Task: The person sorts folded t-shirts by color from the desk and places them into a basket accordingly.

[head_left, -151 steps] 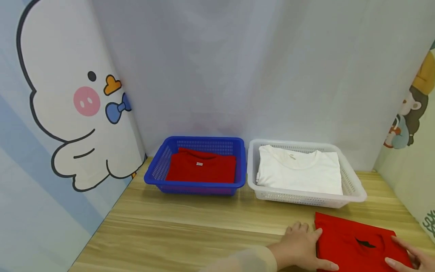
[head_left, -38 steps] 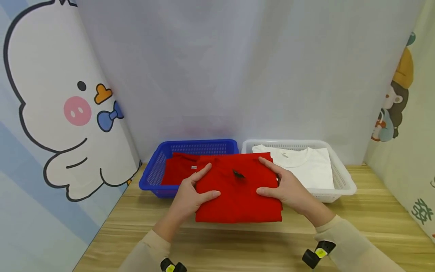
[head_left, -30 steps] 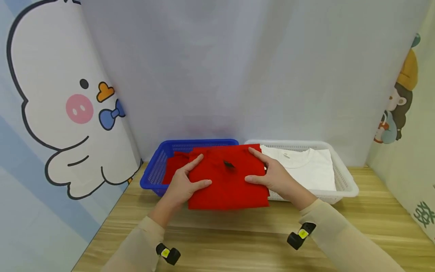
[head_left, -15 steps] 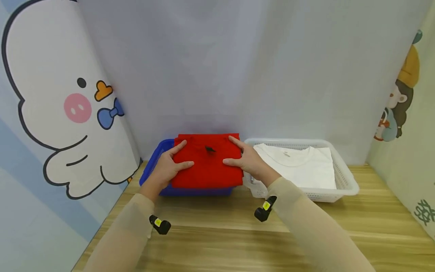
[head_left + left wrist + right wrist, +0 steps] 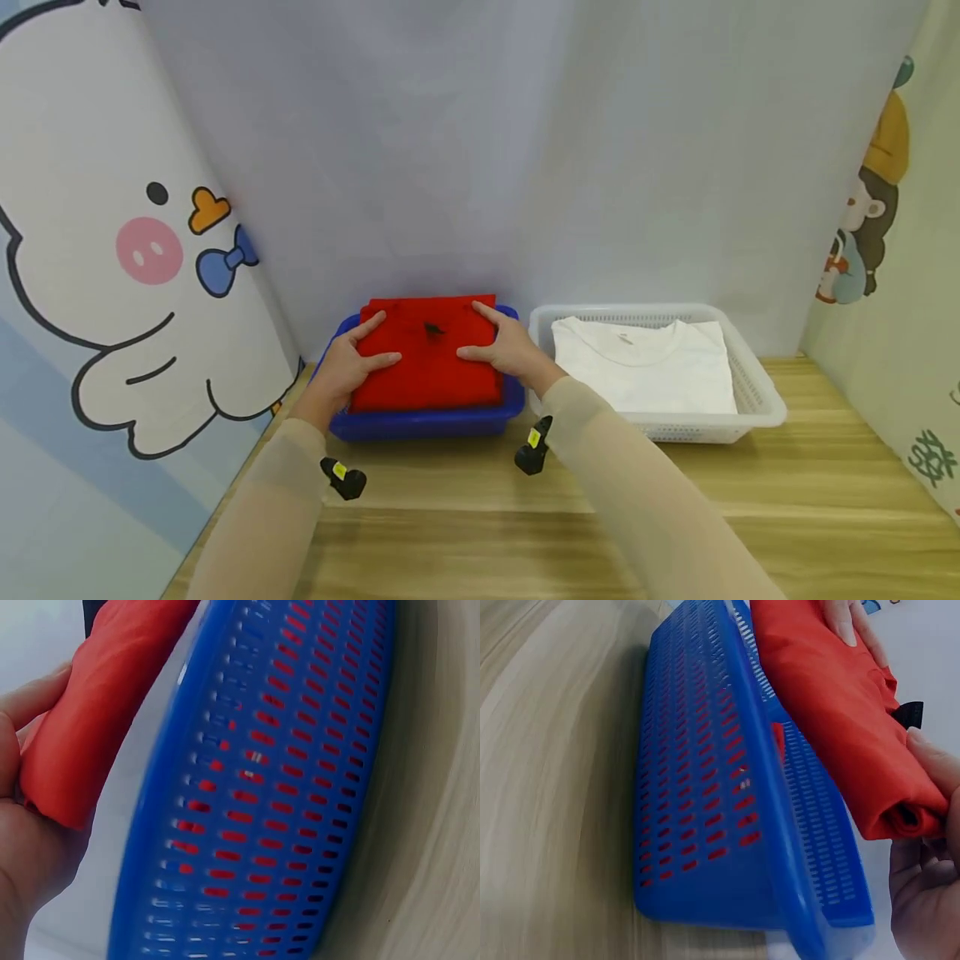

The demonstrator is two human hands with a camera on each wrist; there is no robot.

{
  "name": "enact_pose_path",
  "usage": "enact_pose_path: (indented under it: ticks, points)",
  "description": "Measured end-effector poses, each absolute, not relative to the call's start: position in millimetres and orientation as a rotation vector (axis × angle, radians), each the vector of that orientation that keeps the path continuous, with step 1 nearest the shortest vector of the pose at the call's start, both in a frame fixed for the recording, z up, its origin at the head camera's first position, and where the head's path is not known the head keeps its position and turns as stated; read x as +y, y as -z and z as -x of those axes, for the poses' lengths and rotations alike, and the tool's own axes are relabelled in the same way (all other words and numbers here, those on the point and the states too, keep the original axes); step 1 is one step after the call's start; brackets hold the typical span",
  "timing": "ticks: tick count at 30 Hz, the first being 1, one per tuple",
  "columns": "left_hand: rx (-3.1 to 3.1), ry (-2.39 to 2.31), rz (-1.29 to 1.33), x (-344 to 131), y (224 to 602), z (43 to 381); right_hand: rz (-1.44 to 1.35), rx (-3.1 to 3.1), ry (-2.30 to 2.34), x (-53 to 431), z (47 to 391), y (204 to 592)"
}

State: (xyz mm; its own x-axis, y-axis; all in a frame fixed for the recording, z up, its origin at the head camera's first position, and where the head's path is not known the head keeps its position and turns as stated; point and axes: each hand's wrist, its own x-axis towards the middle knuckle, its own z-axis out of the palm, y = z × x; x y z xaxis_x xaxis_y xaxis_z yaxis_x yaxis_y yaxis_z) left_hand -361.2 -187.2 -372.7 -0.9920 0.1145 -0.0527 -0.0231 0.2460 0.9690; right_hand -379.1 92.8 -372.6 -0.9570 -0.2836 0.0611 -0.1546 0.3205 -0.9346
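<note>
A folded red T-shirt [image 5: 427,375] with a dark label at its neckline is held level over the blue basket [image 5: 420,425]. At its left side my left hand [image 5: 341,367] grips the edge, thumb on top and fingers beneath. My right hand [image 5: 513,346] grips the opposite edge the same way. From the right wrist view, the rolled front edge of the red T-shirt [image 5: 832,712] sits above the basket rim [image 5: 772,780]. More red cloth shows through the slots of the blue basket [image 5: 255,787] in the left wrist view; the held T-shirt covers it from above.
A white basket [image 5: 765,408] with a folded white T-shirt [image 5: 652,375] stands just right of the blue one. Both rest on a wooden table [image 5: 465,533], against a pale curtain [image 5: 450,150]. A printed side panel [image 5: 75,333] bounds the left.
Both hands gripped the red T-shirt at the right, carried it left past the white basket, and have lowered it over the blue basket. The white T-shirt has stayed in place.
</note>
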Motion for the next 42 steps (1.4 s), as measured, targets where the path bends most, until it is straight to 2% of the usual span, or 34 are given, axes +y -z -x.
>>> enact_pose_path:
  ticks: [18, 29, 42]
  points:
    - [2.478, -1.768, 0.015, -196, 410, 379, 0.332, 2.505, 1.713, 70, 379, 406]
    - [2.164, -2.032, 0.111, -211, 416, 380, 0.153, 2.086, 2.028, 62, 382, 414]
    - [2.202, -1.978, 0.168, -216, 413, 386, 0.117, 2.178, 1.936, 56, 388, 413]
